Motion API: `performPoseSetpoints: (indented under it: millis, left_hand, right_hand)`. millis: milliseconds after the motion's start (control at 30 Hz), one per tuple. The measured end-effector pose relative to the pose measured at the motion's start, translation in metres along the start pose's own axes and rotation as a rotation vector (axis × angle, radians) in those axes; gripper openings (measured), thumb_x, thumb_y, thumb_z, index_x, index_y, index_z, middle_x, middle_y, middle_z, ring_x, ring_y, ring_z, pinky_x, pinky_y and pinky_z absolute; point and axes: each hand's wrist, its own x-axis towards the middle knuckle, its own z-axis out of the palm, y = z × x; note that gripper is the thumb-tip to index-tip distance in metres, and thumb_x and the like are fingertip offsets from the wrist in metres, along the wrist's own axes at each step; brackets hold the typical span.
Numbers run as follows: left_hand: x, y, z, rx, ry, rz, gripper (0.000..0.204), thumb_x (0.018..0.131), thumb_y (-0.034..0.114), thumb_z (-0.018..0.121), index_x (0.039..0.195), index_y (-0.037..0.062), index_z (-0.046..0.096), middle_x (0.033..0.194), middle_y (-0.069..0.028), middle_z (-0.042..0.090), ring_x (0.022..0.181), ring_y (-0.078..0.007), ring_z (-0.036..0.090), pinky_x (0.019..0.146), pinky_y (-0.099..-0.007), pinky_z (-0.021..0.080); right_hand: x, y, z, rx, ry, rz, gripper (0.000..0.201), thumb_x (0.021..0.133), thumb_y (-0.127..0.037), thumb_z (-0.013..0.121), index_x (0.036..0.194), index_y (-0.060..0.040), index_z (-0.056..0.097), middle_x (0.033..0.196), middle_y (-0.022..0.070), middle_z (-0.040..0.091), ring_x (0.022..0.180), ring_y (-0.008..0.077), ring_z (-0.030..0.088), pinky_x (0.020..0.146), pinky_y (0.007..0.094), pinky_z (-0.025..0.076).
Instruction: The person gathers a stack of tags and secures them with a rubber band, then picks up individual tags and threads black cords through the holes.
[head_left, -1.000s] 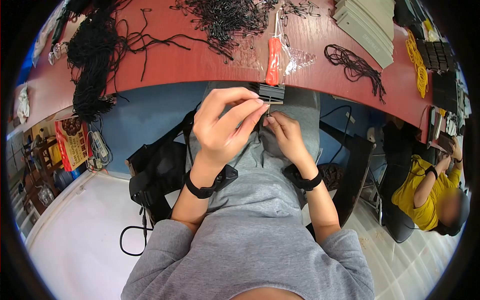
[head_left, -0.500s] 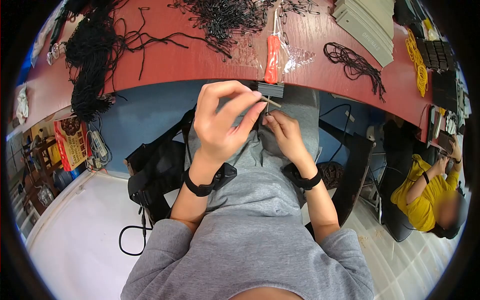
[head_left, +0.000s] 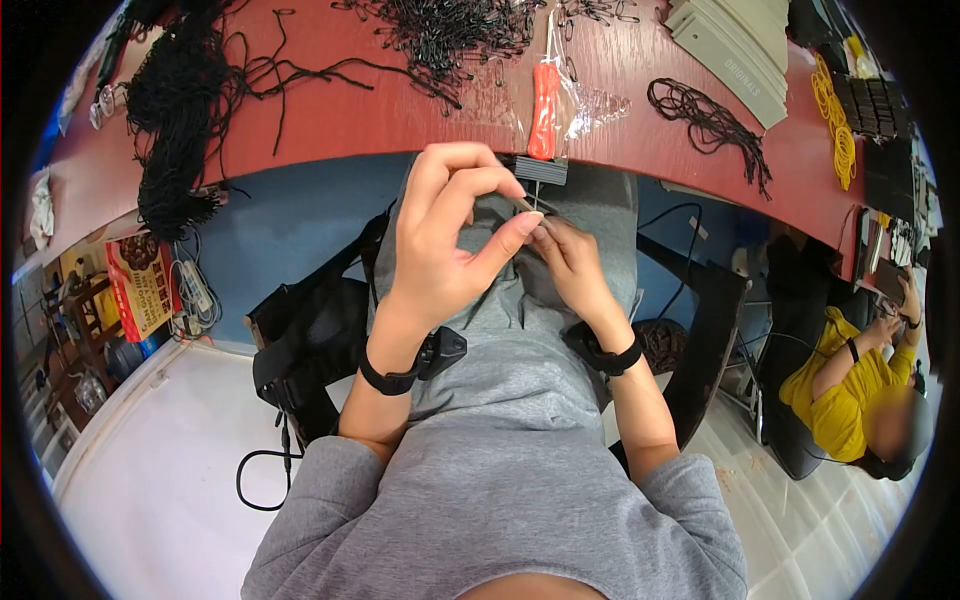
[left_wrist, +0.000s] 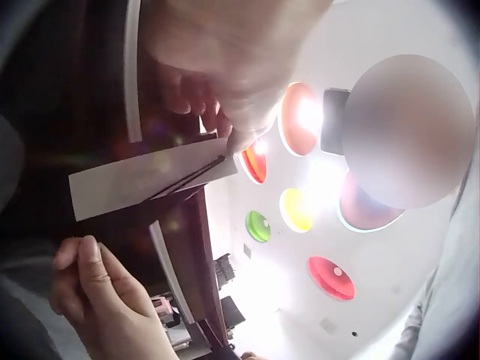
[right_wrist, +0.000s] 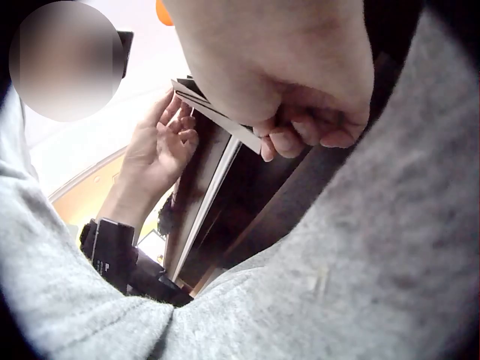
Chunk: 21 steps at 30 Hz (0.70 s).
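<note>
Thumb and forefinger of the left hand pinch one end of a narrow card, its other fingers bent and raised. A thin black cord lies slanting across the card's pale face in the left wrist view. Close to the card's other end is the right hand, with thumb and fingertips together on a thin dark strand, probably this cord; its fingers largely hide the strand. Whether the right hand also touches the card cannot be told.
On the red table lie black cords, a heap of black pins, a red-handled tool in clear plastic and grey cards. A small grey stack stands at the edge. Another person sits at right.
The card has swung from nearly level to a downward slant toward the right hand. The left hand's thumb has moved lower and its fingers have spread wider. The right hand stays nearly still.
</note>
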Motion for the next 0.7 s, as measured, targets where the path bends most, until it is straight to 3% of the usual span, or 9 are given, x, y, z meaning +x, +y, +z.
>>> performPoseSetpoints:
  millis: [133,200,433,700]
  left_hand:
    - [-0.0013,-0.0045,0.0004,0.003,-0.064,0.099,0.018,0.08,0.01,0.077,0.09,0.0013,0.065,0.103,-0.0064,0.054,0.076,-0.0129,0.054,0.061,-0.0237,0.045]
    - [-0.0053,-0.0044,0.0025,0.068,0.028,0.136,0.018,0.079,0.008,0.078,0.089,0.0003,0.065,0.1,-0.0078,0.058,0.076,-0.0134,0.056,0.062,-0.0241,0.047]
    - [-0.0065,0.0002,0.006,-0.05,0.094,0.087,0.02,0.076,0.001,0.078,0.091,-0.0004,0.065,0.09,-0.0105,0.065,0.075,-0.0162,0.06,0.064,-0.0265,0.049]
    - [-0.0046,-0.0023,0.0014,0.066,0.009,0.199,0.021,0.068,-0.001,0.077,0.087,0.0016,0.068,0.085,-0.0085,0.068,0.078,-0.0233,0.064,0.066,-0.031,0.049]
  right_hand:
    - [0.001,0.0029,0.0036,0.041,0.022,-0.047,0.016,0.097,-0.01,0.053,0.09,0.0009,0.062,0.08,0.0145,0.063,0.076,0.0293,0.063,0.069,0.0354,0.048]
    - [0.0006,-0.0006,0.0008,0.016,0.002,-0.033,0.016,0.097,-0.01,0.053,0.09,0.0008,0.062,0.08,0.0145,0.063,0.076,0.0295,0.063,0.069,0.0354,0.048]
    - [-0.0008,0.0009,0.0015,0.004,-0.013,-0.033,0.016,0.097,-0.01,0.053,0.088,0.0007,0.061,0.08,0.0147,0.062,0.076,0.0301,0.062,0.07,0.0358,0.048]
    - [-0.0007,-0.0016,0.0047,0.006,-0.026,-0.037,0.018,0.098,-0.012,0.052,0.088,0.0003,0.061,0.079,0.0147,0.062,0.076,0.0301,0.061,0.069,0.036,0.047]
